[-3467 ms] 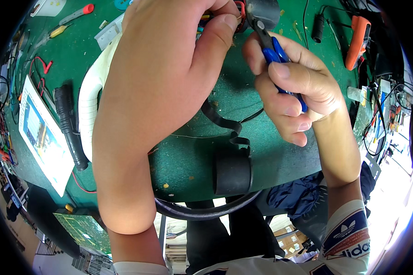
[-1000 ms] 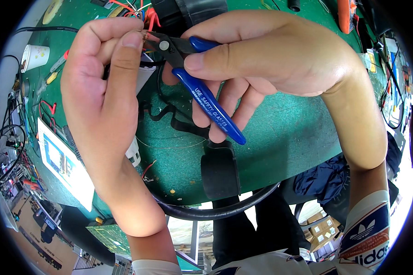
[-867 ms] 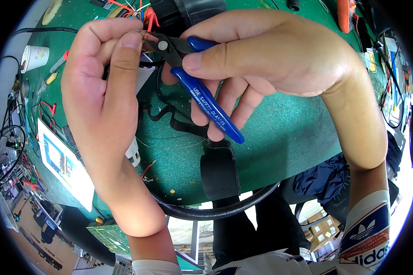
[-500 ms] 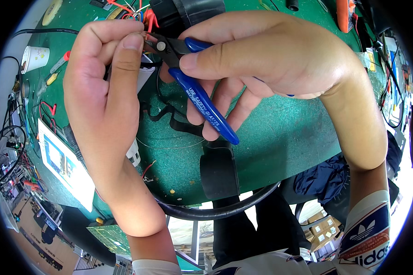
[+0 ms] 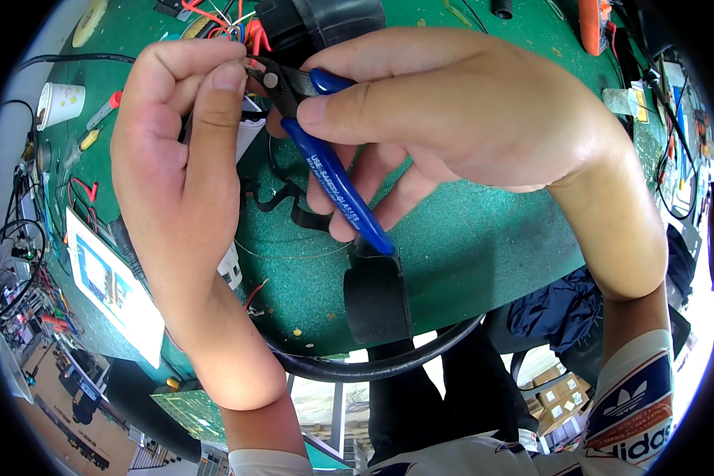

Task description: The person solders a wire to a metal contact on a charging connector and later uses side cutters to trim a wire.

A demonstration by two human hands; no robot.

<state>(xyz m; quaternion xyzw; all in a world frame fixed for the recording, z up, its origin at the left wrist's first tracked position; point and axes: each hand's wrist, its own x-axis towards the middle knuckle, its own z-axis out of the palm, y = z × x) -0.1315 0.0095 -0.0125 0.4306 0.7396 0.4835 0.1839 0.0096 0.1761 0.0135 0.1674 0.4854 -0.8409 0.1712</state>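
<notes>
My right hand (image 5: 452, 103) is wrapped around blue-handled flush cutters (image 5: 333, 178), thumb on the upper part of one handle. The cutters' dark jaws point up and left, to the fingertips of my left hand (image 5: 182, 135). There, thumb and index finger are pinched on what looks like a thin wire, mostly hidden by the fingers and jaws. Just beyond the fingertips lies a bundle of red and white wires (image 5: 255, 33), beside a black cylindrical part (image 5: 337, 20). Whether the jaws are closed on the wire is hard to see.
On the green mat (image 5: 484, 230) a black strap (image 5: 282, 202) curls below my hands, with a wide black band (image 5: 377, 301) near the front edge. A paper cup (image 5: 61, 105), a screwdriver (image 5: 90, 140) and a printed sheet (image 5: 111, 278) are at left; an orange tool (image 5: 593, 28) is far right.
The right hand and the cutters have shifted slightly left, their handles swinging a little leftward. My left hand has barely moved and keeps its pinch.
</notes>
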